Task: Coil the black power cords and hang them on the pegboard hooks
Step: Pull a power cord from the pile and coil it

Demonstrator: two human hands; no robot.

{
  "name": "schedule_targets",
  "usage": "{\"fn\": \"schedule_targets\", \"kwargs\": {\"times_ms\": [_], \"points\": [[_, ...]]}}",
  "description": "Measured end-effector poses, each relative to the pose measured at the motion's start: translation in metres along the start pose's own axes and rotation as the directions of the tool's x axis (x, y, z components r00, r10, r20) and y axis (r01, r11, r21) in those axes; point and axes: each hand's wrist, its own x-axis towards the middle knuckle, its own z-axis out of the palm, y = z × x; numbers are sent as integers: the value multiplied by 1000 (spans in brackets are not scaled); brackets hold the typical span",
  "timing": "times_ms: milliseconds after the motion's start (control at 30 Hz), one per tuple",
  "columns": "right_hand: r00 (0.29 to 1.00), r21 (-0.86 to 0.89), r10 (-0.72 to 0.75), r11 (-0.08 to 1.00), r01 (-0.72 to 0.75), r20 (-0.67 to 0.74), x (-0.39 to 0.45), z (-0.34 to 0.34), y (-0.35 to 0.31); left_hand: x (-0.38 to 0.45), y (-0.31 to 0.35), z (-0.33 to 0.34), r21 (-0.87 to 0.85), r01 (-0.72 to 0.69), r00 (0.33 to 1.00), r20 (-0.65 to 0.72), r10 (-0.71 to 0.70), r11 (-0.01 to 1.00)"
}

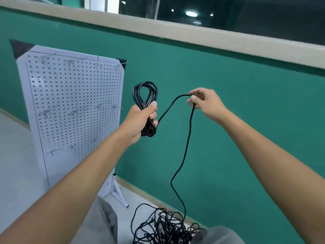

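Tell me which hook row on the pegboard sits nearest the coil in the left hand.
The middle row of hooks: its right end sits level with the left hand holding the coil, while the top row is higher and the bottom row lower on the pegboard.

In front of me, my left hand point(140, 118) holds a coiled black power cord point(145, 95), its loops standing above the fist. To its right, my right hand point(204, 103) pinches the same cord's loose strand point(182, 155), which hangs down to a tangled heap of black cords point(165, 228) on the floor between my knees. Left of the coil, the white perforated metal pegboard point(75, 110) stands on the floor against the green wall point(228, 111), with metal wire hooks point(77, 112) on it in rows.
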Motion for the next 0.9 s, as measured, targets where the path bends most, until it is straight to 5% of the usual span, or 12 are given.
{"fn": "schedule_targets", "kwargs": {"times_ms": [167, 333, 500, 900], "points": [[986, -105, 0, 994, 18, 165, -36, 63, 36, -15, -47, -33, -59, 108, 994, 21, -107, 992], [925, 137, -12, 990, -44, 380, -84, 135, 41, -26, -88, -58, -161, 177, 984, 16, -177, 971], [786, 373, -73, 904, -207, 614, -148, 197, 37, -44, -113, -74, -337, 219, 972, -10, -235, 916], [760, 440, -10, 821, -365, 650, -231, 248, 58, -54, -143, -118, -496, 67, 929, -285, -235, 866]]}}
